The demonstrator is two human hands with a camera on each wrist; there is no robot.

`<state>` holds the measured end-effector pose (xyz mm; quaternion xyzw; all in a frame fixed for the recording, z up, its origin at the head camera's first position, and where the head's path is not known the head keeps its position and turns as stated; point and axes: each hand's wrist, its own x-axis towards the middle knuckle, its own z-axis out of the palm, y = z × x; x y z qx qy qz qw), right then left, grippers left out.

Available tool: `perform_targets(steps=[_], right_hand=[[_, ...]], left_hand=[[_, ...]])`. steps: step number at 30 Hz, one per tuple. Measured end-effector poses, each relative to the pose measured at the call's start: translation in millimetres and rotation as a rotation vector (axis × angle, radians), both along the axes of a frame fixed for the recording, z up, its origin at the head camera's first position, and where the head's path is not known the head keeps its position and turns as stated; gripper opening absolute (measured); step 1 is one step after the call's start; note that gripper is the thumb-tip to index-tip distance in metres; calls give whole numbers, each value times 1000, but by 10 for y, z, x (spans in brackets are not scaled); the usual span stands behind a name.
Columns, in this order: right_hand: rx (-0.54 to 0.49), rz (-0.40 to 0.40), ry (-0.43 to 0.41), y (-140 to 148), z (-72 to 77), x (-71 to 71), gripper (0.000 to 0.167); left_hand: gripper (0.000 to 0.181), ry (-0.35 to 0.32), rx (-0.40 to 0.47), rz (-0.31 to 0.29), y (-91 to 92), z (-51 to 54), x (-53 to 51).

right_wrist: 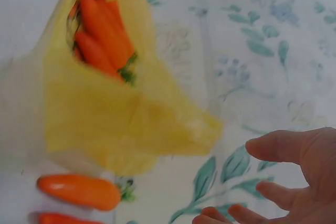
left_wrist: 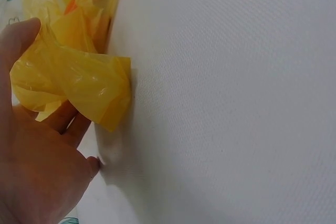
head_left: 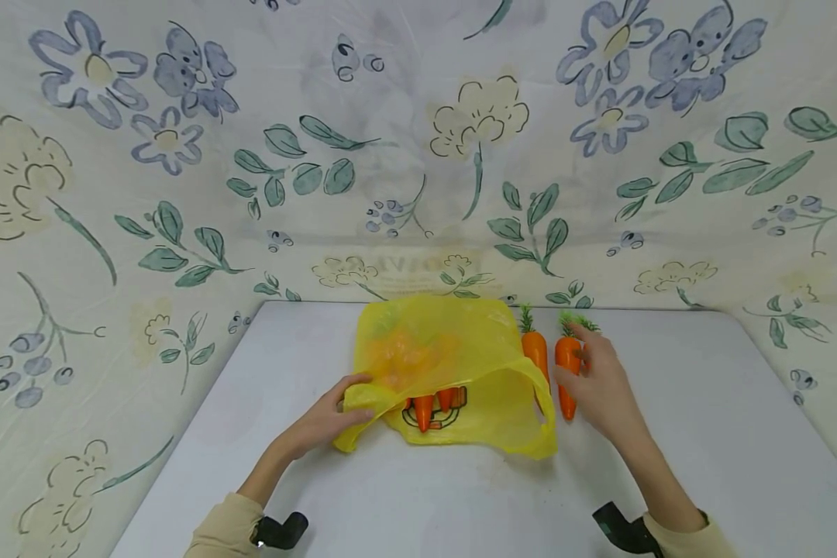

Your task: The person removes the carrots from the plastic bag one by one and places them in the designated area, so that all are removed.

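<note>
A yellow plastic bag lies on its side, its mouth facing the near edge, with several orange carrots inside. My left hand grips the left edge of the mouth; in the left wrist view, thumb and fingers of this hand are round the crumpled yellow plastic. Right of the bag lie carrots with green tops, one partly behind my right hand. That hand hovers over them, fingers spread. The right wrist view shows the hand holding nothing, near the bag and a loose carrot.
The white table reaches back to a wall covering with blue flowers and green leaves. Black wrist mounts sit at both beige sleeves.
</note>
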<state>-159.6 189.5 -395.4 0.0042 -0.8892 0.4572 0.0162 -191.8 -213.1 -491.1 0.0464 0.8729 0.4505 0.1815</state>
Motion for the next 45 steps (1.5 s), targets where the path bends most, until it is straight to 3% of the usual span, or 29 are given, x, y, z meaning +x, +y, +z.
perform_targets(steps=[5, 8, 19, 25, 37, 45], right_hand=[[-51, 82, 50, -163, 102, 74, 66], [-69, 119, 39, -249, 129, 98, 65], [-111, 184, 34, -513, 93, 156, 64], [-141, 218, 4, -649, 34, 177, 65], [-105, 232, -38, -880, -181, 191, 58], [-90, 295, -136, -999, -343, 175, 56]], left_hand=[[68, 0, 0, -7, 2, 0, -1], [68, -1, 1, -6, 7, -4, -3], [68, -11, 15, 0, 1, -22, -24], [68, -7, 9, -12, -5, -7, -18], [67, -5, 24, -7, -12, 13, 4], [67, -5, 33, -8, -20, 11, 3]])
